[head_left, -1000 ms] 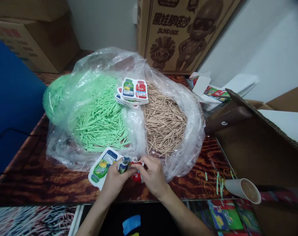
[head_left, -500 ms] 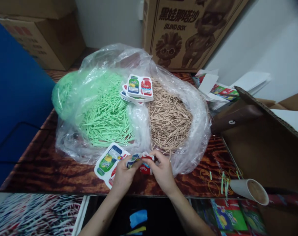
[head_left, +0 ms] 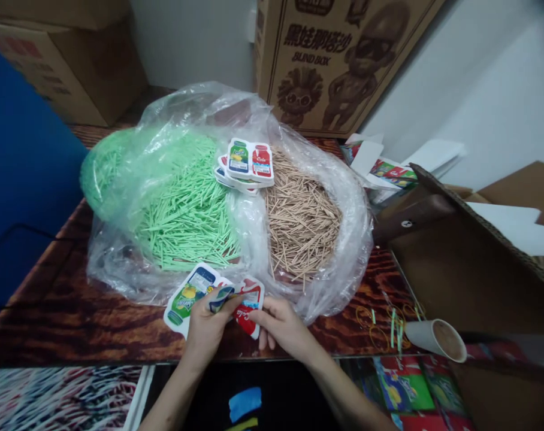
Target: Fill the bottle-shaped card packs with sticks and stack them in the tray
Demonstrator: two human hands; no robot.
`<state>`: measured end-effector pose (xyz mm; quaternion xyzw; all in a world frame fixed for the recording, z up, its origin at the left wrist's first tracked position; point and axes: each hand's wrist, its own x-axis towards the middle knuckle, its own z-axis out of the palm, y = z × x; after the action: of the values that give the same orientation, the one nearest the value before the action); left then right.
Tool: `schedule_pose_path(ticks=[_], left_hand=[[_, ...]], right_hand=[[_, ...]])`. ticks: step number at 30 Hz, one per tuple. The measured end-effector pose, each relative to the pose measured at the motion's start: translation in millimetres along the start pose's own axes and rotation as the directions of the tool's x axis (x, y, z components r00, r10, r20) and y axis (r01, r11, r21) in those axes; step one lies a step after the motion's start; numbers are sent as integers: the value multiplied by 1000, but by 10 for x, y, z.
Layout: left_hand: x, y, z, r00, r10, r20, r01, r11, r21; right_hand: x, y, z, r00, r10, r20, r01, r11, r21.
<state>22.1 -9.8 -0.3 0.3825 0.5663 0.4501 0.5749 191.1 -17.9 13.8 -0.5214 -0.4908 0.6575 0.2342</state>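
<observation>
Between my hands is a jar-shaped printed packet (head_left: 250, 296), its red Cola half facing up and its blue-green half folded over. My left hand (head_left: 205, 332) pinches the folded half. My right hand (head_left: 283, 328) has its thumb on the red half's lower edge, fingers underneath. Another printed packet (head_left: 189, 293) with a green lemon-drink jar lies on the table, partly covered by my left hand. Just beyond are light green sticks (head_left: 189, 215) and brown sticks (head_left: 303, 218) in clear plastic bags (head_left: 249, 233). Several similar packets are stacked (head_left: 250, 160) between the two heaps.
A paper cup (head_left: 436, 340) lies on its side at the right, beside rubber bands (head_left: 378, 336) and a few green sticks. An open carton (head_left: 461, 263) borders the table's right side. A printed cardboard box (head_left: 312, 66) stands behind. Colourful packets (head_left: 404, 383) lie below the table edge.
The packet's red half has come into fuller view, spread flatter. My right hand has shifted down along it, while my left hand keeps the folded half. The whole view has slid slightly.
</observation>
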Motion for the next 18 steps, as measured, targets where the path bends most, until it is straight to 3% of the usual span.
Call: schedule_pose_path(ticks=[2, 3, 5, 7, 9, 11, 14, 16, 18], left_hand=[[17, 22, -47, 999, 5, 42, -6, 999, 34], [28, 33, -65, 998, 6, 58, -9, 999, 45], [49, 48, -84, 997, 6, 73, -10, 998, 61], [60, 47, -79, 997, 3, 77, -8, 998, 59], [62, 29, -55, 997, 0, 71, -3, 999, 42], [57, 3, -27, 998, -7, 62, 6, 1000, 19], [49, -22, -11, 998, -37, 51, 37, 999, 1], [46, -15, -20, 997, -64, 43, 65, 998, -20], [44, 5, -36, 995, -97, 25, 98, 993, -66]], right_hand=[[-27, -66, -250, 994, -106, 0, 105, 981, -162], [-34, -107, -410, 969, -225, -102, 184, 933, -310], [-31, -175, -737, 885, -426, -189, 188, 697, -691], [-2, -192, -992, 873, -468, -138, 46, 361, -931], [49, -146, -1128, 884, -464, -64, -23, 95, -995], [113, -61, -1166, 880, -476, -3, -28, -46, -999], [195, 47, -1161, 853, -521, 32, -18, -90, -996], [226, 70, -1163, 832, -555, 9, -7, -27, -1000], [247, 61, -1167, 799, -599, -55, 7, 101, -995]])
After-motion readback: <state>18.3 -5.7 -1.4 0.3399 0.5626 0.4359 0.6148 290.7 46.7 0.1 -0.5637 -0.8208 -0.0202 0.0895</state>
